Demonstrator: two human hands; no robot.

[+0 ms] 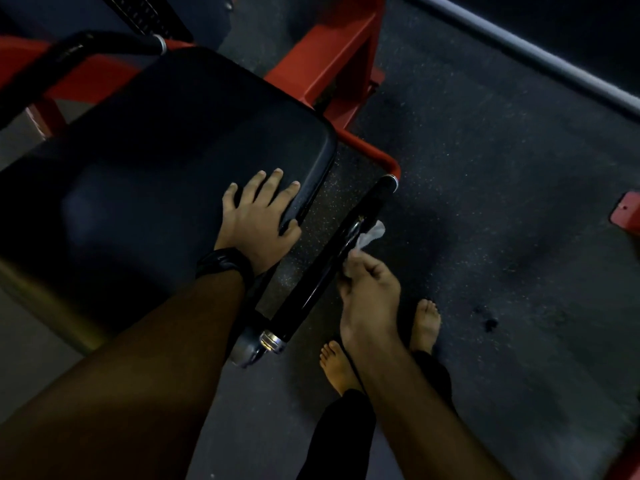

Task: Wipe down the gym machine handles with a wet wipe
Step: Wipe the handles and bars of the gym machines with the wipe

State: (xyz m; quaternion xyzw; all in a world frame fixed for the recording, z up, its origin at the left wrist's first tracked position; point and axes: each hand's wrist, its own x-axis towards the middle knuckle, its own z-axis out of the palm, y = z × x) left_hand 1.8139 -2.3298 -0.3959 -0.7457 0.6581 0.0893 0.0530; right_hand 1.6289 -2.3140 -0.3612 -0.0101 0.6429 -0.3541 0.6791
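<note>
A black padded handle (322, 271) with chrome end rings runs diagonally from the red frame down toward me. My right hand (369, 292) pinches a white wet wipe (369, 237) and presses it against the right side of the handle near its middle. My left hand (259, 220) lies flat with fingers spread on the near right corner of the black seat pad (156, 161), thumb hooked over the pad's edge; a dark band sits on that wrist. A second black handle (69, 60) curves at the upper left, untouched.
The red steel frame (332, 64) of the machine stands behind the seat and bends round to the handle. A grey bar (519, 46) crosses the upper right. A red bracket (627, 213) sits at the right edge. My bare feet (426, 323) stand on dark speckled rubber flooring.
</note>
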